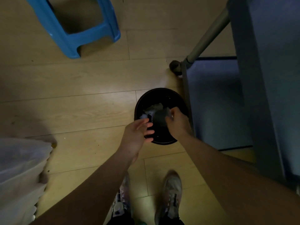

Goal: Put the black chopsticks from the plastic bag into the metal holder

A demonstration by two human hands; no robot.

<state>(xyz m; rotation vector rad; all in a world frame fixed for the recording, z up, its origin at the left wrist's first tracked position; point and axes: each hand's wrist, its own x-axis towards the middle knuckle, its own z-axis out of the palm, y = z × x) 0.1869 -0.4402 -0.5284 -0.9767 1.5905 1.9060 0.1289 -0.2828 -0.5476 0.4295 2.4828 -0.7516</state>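
I look straight down at a black waste bin (168,140) on the wooden floor. My right hand (177,122) hovers over the bin and pinches a clear plastic bag (159,117) that hangs into it. My left hand (138,135) is open at the bin's near left rim, fingers relaxed and holding nothing. Crumpled paper or plastic (152,110) lies inside the bin. No chopsticks and no metal holder are in view.
A blue plastic stool (78,34) stands at the far left. A grey table leg (209,34) with a foot and a blue-grey table edge (253,78) run along the right. A white cloth (21,172) sits at the near left. My shoes (170,197) are below.
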